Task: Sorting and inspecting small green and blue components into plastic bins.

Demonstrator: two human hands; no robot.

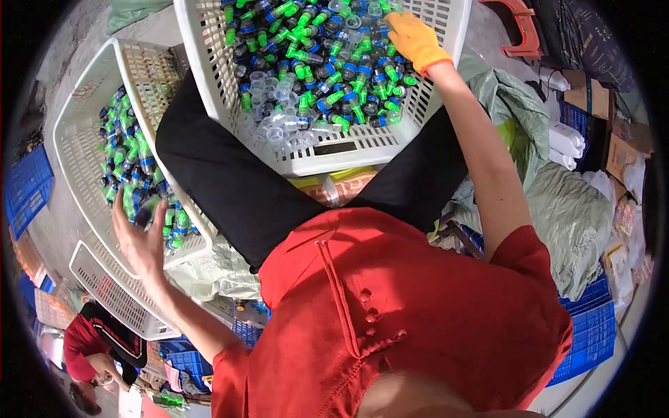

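Note:
My left hand (141, 244) is bare, its fingers and thumb apart, above a white slotted basket (83, 82) on my left. A dark, blurred small piece (146, 211) shows between thumb and fingers; whether it is touched or dropping is unclear. Below it lie several small dark pieces with green tips and blue rings (125, 150). In an orange glove, my right hand (416, 42) reaches into the right side of a larger white basket (306, 166) before me. Its outstretched fingers touch similar green-tipped pieces (338, 76). Clear plastic cups or caps (275, 122) are heaped at that basket's near side.
The larger basket stands between my knees. Another white basket (115, 296) is at lower left, near a person in dark red (97, 341). Blue crates (585, 334) and grey-green sacking (568, 223) lie at right. A red plastic stool (519, 31) stands at upper right.

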